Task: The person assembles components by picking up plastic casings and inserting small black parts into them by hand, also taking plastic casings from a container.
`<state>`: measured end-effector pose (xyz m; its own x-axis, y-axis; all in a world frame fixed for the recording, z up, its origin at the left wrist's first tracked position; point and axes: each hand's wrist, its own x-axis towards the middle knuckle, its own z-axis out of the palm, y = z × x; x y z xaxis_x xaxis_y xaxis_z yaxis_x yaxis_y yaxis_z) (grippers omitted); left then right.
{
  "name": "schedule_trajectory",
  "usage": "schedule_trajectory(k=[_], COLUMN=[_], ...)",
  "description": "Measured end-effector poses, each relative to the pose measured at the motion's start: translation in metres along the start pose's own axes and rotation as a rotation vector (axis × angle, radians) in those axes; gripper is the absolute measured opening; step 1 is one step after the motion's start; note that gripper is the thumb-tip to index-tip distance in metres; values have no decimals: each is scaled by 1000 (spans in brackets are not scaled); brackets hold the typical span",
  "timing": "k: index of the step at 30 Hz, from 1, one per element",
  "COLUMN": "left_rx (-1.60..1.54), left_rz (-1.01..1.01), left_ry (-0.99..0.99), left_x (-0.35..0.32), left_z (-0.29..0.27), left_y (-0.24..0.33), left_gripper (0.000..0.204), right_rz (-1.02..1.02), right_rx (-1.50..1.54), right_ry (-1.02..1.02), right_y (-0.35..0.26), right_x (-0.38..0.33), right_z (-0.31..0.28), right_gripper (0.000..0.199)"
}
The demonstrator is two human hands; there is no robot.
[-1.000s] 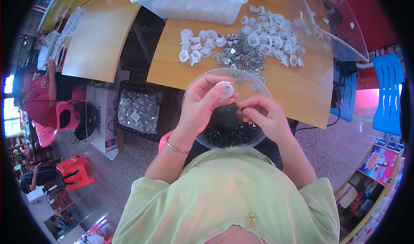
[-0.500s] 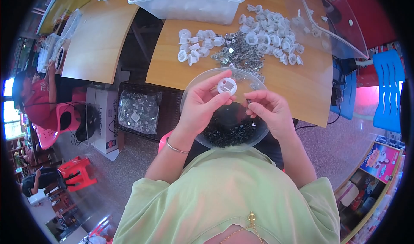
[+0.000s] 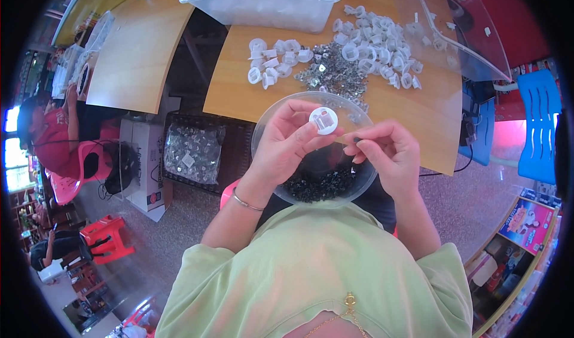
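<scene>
My left hand [image 3: 286, 139] grips a round white plastic part [image 3: 324, 121] between thumb and fingers, its face with a rectangular recess turned up. To its right, my right hand [image 3: 385, 153] pinches a small dark piece [image 3: 357, 139] at the fingertips, apart from the white part. Both hands are above a clear round tub [image 3: 263, 123], which holds a heap of small black pieces [image 3: 320, 184]. Beyond the tub, small silvery metal pieces [image 3: 335, 75] lie in a pile on the wooden table [image 3: 233, 93].
White plastic parts [image 3: 382, 45] lie heaped at the right, with a smaller group [image 3: 275, 62] at the left. A clear bin [image 3: 263, 9] of white parts stands behind. Left of the tub, a bag of metal pieces [image 3: 192, 153] rests on a dark crate. A person [image 3: 54, 135] sits far left.
The white part has moved slightly right and its face has tilted round. My right hand has shifted a little right, its fingers changing position around the dark piece.
</scene>
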<state>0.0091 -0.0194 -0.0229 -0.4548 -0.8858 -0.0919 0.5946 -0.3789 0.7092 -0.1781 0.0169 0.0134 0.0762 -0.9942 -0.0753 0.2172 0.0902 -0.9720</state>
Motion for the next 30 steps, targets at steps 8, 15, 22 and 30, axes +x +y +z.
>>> schedule_trajectory(k=[8, 15, 22, 30], left_rx=[-139, -193, -191, -192], left_rz=[-41, -78, -94, -173], left_ry=[-48, -108, -103, -95], left_x=[-4, -6, -7, -8], left_z=[0, -2, 3, 5], left_y=[-9, -11, -8, -7], left_gripper=[27, 30, 30, 29], right_rz=[-238, -421, -348, -549], right_rx=[-161, -399, -406, -561], right_ry=[-44, -9, -12, 7], right_y=[2, 1, 0, -1], right_x=[1, 7, 6, 10], right_z=[1, 3, 5, 4], right_gripper=[14, 17, 18, 15])
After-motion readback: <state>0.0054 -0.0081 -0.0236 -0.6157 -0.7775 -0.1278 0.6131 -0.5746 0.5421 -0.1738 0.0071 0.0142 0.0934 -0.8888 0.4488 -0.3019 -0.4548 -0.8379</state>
